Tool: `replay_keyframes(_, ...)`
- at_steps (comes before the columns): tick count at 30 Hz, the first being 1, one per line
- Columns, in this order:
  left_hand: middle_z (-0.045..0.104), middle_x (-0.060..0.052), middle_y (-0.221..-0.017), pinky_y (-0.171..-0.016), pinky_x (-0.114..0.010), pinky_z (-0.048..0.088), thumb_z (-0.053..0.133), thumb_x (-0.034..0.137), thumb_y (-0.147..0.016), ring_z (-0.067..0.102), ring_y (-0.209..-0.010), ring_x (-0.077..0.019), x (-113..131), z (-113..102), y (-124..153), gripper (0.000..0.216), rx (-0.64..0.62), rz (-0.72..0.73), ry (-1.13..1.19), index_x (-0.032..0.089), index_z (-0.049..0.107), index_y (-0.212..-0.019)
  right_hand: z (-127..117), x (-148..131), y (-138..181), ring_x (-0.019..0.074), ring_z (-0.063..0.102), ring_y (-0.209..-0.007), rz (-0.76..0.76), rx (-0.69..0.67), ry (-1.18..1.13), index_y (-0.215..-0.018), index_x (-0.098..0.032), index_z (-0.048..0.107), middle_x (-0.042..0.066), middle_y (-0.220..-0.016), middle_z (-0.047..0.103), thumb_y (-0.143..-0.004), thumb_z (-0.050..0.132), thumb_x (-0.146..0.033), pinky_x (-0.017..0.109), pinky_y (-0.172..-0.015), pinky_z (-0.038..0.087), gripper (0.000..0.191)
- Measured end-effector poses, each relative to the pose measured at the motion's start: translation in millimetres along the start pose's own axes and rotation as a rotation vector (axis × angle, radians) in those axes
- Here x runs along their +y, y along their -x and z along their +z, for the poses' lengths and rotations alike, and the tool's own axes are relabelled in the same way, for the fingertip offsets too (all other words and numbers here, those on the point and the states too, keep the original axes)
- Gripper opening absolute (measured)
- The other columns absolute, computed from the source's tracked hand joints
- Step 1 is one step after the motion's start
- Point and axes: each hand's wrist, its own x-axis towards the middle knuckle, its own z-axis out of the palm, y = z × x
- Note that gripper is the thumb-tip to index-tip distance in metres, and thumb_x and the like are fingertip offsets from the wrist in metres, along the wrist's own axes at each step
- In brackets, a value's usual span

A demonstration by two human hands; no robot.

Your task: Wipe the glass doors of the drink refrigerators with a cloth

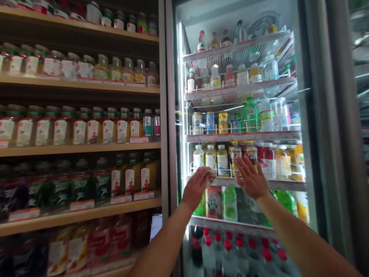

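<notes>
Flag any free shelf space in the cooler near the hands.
Likeliest gap: the lower shelf under the right hand, between the pale green bottle and the dark green bottle, though blurred. The bottle row at the left hand is packed edge to edge; wooden shelves likewise.

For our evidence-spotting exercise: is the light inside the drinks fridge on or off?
On. A bright light strip glows down the left inner side of the fridge, and the bottles on its shelves are clearly lit.
</notes>
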Motion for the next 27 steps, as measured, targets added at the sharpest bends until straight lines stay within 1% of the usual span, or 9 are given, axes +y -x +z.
replay_keyframes(3,0.036,-0.013,-0.159,-0.114,-0.044,0.045,0.040,0.003,-0.096,0.030,-0.149,-0.0269,-12.1,-0.7,-19.8,0.060,0.004,-0.075,0.006,0.013,0.031,-0.154,-1.6,-0.7,-0.7,0.0253,0.034,-0.148,0.009,0.005,-0.001,-0.160,-0.029,0.015,0.004,-0.159,0.037,-0.098,0.052,-0.037,0.051,-0.124,0.010,0.073)
replay_keyframes(5,0.039,-0.012,-0.157,-0.110,-0.043,0.049,0.042,0.004,-0.096,0.038,-0.145,-0.0265,-4.6,-3.0,-17.5,0.062,-0.002,-0.061,0.023,0.018,0.031,-0.155,-2.9,-1.4,-1.1,0.0251,0.034,-0.148,0.011,0.005,-0.002,-0.160,-0.030,0.016,0.004,-0.159,0.037,-0.098,0.052,-0.036,0.050,-0.124,0.011,0.073)
replay_keyframes(9,0.050,-0.003,-0.150,-0.099,-0.036,0.056,0.053,0.014,-0.097,0.056,-0.128,-0.0209,17.9,-9.9,5.5,0.055,-0.035,0.100,0.074,0.038,0.043,-0.146,-3.2,-1.6,-0.7,0.0255,0.033,-0.148,0.006,-0.001,-0.007,-0.160,-0.029,0.016,0.004,-0.159,0.036,-0.098,0.053,-0.036,0.050,-0.125,0.009,0.073)
replay_keyframes(12,0.056,-0.001,-0.145,-0.090,-0.036,0.059,0.057,0.020,-0.097,0.062,-0.115,-0.0206,5.0,-11.4,-0.2,0.041,-0.034,0.118,0.082,0.038,0.057,-0.134,-2.2,-1.3,0.2,0.0257,0.032,-0.149,0.011,-0.007,-0.012,-0.160,-0.029,0.016,0.004,-0.160,0.036,-0.098,0.053,-0.036,0.051,-0.125,0.009,0.073)
replay_keyframes(15,0.054,-0.003,-0.147,-0.097,-0.042,0.056,0.053,0.015,-0.097,0.059,-0.121,-0.0232,-19.6,-8.4,-21.5,0.040,-0.001,0.001,0.053,0.029,0.057,-0.134,-2.2,-1.4,0.2,0.0259,0.033,-0.148,0.013,-0.010,-0.011,-0.160,-0.029,0.016,0.004,-0.159,0.036,-0.097,0.054,-0.037,0.051,-0.124,0.009,0.074)
replay_keyframes(18,0.049,-0.007,-0.151,-0.111,-0.044,0.048,0.046,0.007,-0.096,0.047,-0.138,-0.0241,-16.4,-4.3,-21.4,0.049,0.010,-0.070,0.034,0.020,0.049,-0.143,-2.6,-1.5,-0.2,0.0260,0.034,-0.148,0.016,-0.009,-0.013,-0.160,-0.029,0.016,0.004,-0.159,0.037,-0.097,0.055,-0.036,0.051,-0.125,0.009,0.074)
replay_keyframes(23,0.031,-0.007,-0.162,-0.119,-0.048,0.037,0.054,0.024,-0.096,0.025,-0.151,-0.0299,26.1,0.2,19.6,0.055,-0.100,0.090,0.057,0.022,0.041,-0.150,-2.7,-1.4,-0.4,0.0260,0.034,-0.148,0.012,-0.008,-0.006,-0.160,-0.029,0.017,0.004,-0.159,0.036,-0.098,0.053,-0.037,0.051,-0.125,0.008,0.073)
replay_keyframes(25,0.032,-0.004,-0.162,-0.120,-0.047,0.037,0.054,0.024,-0.097,0.024,-0.151,-0.0277,23.1,2.1,17.3,0.052,-0.080,0.132,0.034,0.026,0.044,-0.148,-2.5,-1.3,-0.3,0.0261,0.033,-0.148,0.005,-0.010,-0.006,-0.160,-0.028,0.016,0.004,-0.160,0.035,-0.098,0.052,-0.037,0.051,-0.124,0.009,0.072)
replay_keyframes(27,0.039,-0.001,-0.158,-0.118,-0.043,0.041,0.052,0.017,-0.098,0.026,-0.151,-0.0238,7.4,4.6,0.8,0.047,-0.008,0.107,0.013,0.026,0.048,-0.144,-2.0,-1.2,-0.2,0.0257,0.033,-0.148,0.006,-0.007,-0.006,-0.160,-0.029,0.016,0.004,-0.160,0.035,-0.098,0.051,-0.037,0.051,-0.124,0.009,0.072)
